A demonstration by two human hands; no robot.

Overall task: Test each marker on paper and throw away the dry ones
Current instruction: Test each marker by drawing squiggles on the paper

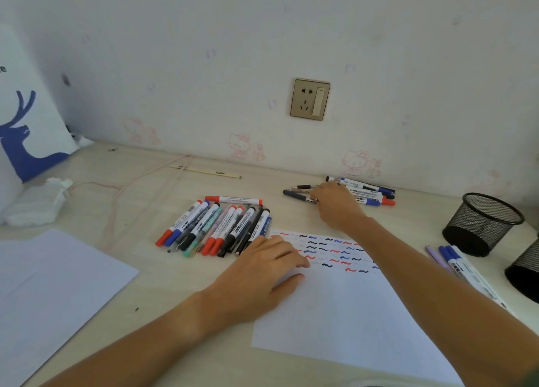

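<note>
Markers [361, 193] lie heaped at the back of the bench [163, 276] by the wall, and your right hand [335, 204] rests on them; whether its fingers grip one, you cannot tell. Your left hand [259, 273] lies flat, fingers relaxed, on the scribbled paper [335, 313], beside a second marker row [215, 229].

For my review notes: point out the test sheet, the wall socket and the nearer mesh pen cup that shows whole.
test sheet [344, 313]: head view, bare lower part.
wall socket [310, 99]: head view, middle of the faceplate.
mesh pen cup [481, 226]: head view, outer wall.
</note>
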